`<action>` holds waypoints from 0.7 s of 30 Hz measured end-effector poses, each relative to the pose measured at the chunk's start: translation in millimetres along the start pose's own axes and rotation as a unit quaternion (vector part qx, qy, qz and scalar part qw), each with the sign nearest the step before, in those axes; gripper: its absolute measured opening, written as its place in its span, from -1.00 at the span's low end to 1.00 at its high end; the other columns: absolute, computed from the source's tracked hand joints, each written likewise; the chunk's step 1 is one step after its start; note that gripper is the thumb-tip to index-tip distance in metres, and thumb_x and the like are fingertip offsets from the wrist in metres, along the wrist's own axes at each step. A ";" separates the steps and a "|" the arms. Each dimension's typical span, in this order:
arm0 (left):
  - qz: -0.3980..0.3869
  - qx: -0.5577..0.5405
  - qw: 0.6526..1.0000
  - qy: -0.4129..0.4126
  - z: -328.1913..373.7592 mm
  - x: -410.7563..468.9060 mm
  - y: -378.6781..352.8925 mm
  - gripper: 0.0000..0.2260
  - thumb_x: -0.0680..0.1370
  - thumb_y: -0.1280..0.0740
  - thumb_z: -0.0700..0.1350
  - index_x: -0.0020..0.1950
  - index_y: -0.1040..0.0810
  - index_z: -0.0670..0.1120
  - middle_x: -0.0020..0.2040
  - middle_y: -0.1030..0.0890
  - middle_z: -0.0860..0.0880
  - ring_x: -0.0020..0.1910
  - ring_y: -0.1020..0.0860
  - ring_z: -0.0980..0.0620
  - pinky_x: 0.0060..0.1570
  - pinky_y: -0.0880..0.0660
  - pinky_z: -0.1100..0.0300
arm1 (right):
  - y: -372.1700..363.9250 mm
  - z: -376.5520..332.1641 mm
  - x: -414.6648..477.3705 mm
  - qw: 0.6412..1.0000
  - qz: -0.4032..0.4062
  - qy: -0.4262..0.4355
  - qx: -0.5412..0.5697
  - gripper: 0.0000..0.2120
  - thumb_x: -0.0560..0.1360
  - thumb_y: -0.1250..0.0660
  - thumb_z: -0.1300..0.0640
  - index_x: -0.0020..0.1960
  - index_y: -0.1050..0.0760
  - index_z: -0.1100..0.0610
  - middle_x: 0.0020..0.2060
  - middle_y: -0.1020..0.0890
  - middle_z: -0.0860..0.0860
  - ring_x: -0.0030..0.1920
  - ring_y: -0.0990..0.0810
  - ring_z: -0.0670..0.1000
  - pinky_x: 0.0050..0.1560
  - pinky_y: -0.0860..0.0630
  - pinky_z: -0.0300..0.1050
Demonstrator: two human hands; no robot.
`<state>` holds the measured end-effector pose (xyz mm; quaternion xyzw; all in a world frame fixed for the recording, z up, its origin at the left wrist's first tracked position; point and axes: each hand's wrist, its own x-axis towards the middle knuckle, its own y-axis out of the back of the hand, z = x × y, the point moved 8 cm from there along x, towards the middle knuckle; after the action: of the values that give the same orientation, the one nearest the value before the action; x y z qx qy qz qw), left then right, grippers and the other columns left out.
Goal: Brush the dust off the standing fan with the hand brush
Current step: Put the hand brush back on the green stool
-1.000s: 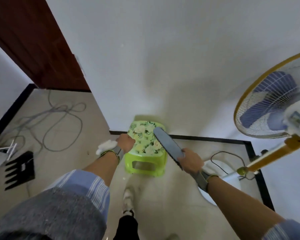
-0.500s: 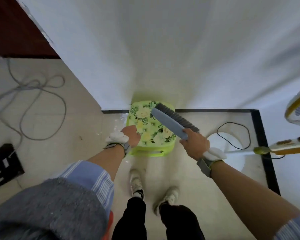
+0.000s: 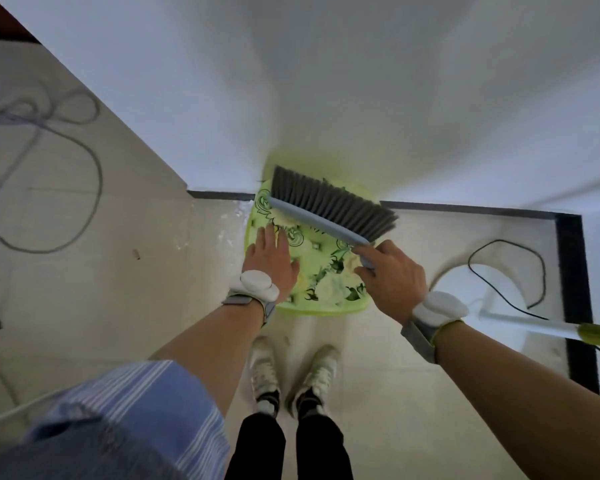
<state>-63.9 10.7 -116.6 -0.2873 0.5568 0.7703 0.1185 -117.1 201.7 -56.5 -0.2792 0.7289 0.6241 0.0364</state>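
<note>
My right hand [image 3: 390, 277] grips the handle of the hand brush [image 3: 329, 209], a pale blue bar with grey bristles pointing away from me, held above a green flowered plastic stool [image 3: 321, 291]. My left hand [image 3: 271, 259] lies flat on the stool's top with straight fingers. Of the standing fan only the white round base [image 3: 478, 282] and the lower pole [image 3: 534, 327] with its yellow-green collar show at the right; the fan head is out of view.
A white wall stands right behind the stool. A black power cord [image 3: 510, 271] loops over the fan base. Grey cables [image 3: 42, 188] lie coiled on the floor at the left. My two shoes [image 3: 291, 372] stand just in front of the stool.
The view has tilted down and the fan head has left the frame. My left hand has moved from the stool's edge onto its top and flattened. The brush now shows its bristles.
</note>
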 end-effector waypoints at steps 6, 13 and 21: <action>0.028 0.024 0.999 -0.011 -7.0 19.4 -52.9 -0.28 0.63 -0.02 0.22 0.59 0.17 -0.19 0.58 0.23 -0.22 0.57 0.21 -0.20 0.54 0.11 -0.09 | -35.8 25.2 19.5 1.000 -0.005 -0.007 -0.017 -0.65 0.59 -0.24 0.04 0.37 -0.42 -0.04 0.06 -0.51 0.06 0.06 -0.53 0.14 -0.08 -0.52 0.02; 0.041 0.056 0.997 -0.035 -12.9 19.4 -67.4 -0.24 0.61 0.03 0.26 0.56 0.29 -0.18 0.56 0.32 -0.23 0.54 0.31 -0.21 0.53 0.23 -0.09 | -67.1 34.7 34.7 0.998 -0.059 -0.021 -0.009 -0.59 0.57 -0.21 0.16 0.42 -0.40 -0.02 0.18 -0.50 0.11 0.17 -0.49 0.22 0.04 -0.50 0.10; 0.045 0.079 0.995 -0.035 -12.1 19.3 -67.3 -0.24 0.60 0.11 0.28 0.56 0.30 -0.19 0.55 0.34 -0.25 0.54 0.31 -0.23 0.52 0.20 -0.14 | 20.0 14.8 24.6 0.994 0.011 -0.013 0.105 -0.76 0.52 -0.36 -0.02 0.18 -0.62 -0.06 0.13 -0.60 0.00 0.10 -0.57 0.06 0.11 -0.50 -0.02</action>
<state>-41.9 20.5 -183.4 -0.2250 0.6237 0.7379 0.1257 -151.2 208.0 -51.8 -0.2578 0.7930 0.5477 0.0686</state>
